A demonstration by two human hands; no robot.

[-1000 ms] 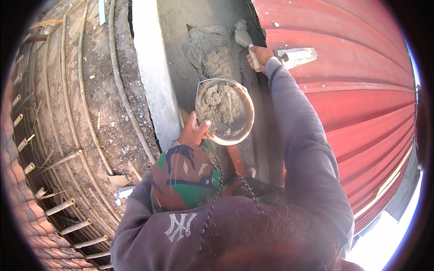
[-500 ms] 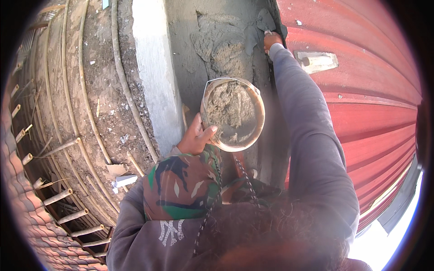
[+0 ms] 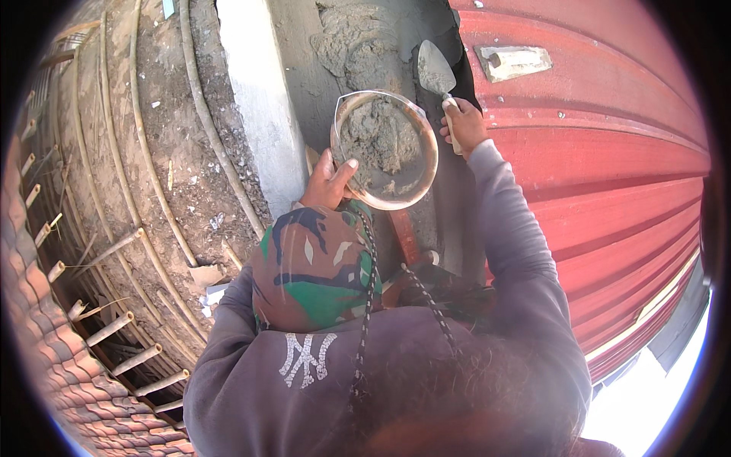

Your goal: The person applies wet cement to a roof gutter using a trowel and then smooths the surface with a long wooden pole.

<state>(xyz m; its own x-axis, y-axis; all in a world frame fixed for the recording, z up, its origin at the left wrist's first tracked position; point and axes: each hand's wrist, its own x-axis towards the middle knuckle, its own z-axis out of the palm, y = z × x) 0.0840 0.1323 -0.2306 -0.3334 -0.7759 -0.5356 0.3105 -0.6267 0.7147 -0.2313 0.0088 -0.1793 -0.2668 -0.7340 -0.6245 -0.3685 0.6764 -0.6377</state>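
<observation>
My left hand (image 3: pixel 329 181) grips the near-left rim of a round bucket (image 3: pixel 394 202), thumb over the edge and fingers hidden outside it. Grey wet mortar (image 3: pixel 384 145) partly fills the bucket, and a thin wire handle rests along its far rim. To the right of the bucket, my right hand (image 3: pixel 466 126) is closed round the pale handle of a trowel (image 3: pixel 436 70). Its pointed metal blade faces away from me, with a little mortar on it. Beyond the bucket, a rough heap of mortar (image 3: pixel 358 46) lies on a grey cement surface (image 3: pixel 304 99).
A plastering float (image 3: pixel 514 62) lies on the red corrugated metal sheet (image 3: pixel 609 152) at the right. Left of the cement runs a whitish ledge (image 3: pixel 259 91). Farther left are bamboo poles (image 3: pixel 202 99) over soil and clay roof tiles (image 3: pixel 76 381). A red bar (image 3: pixel 403 236) shows below the bucket.
My right hand has drawn the trowel back toward me from the far cement edge, so its blade now shows plainly. The bucket and left hand sit slightly higher in the picture.
</observation>
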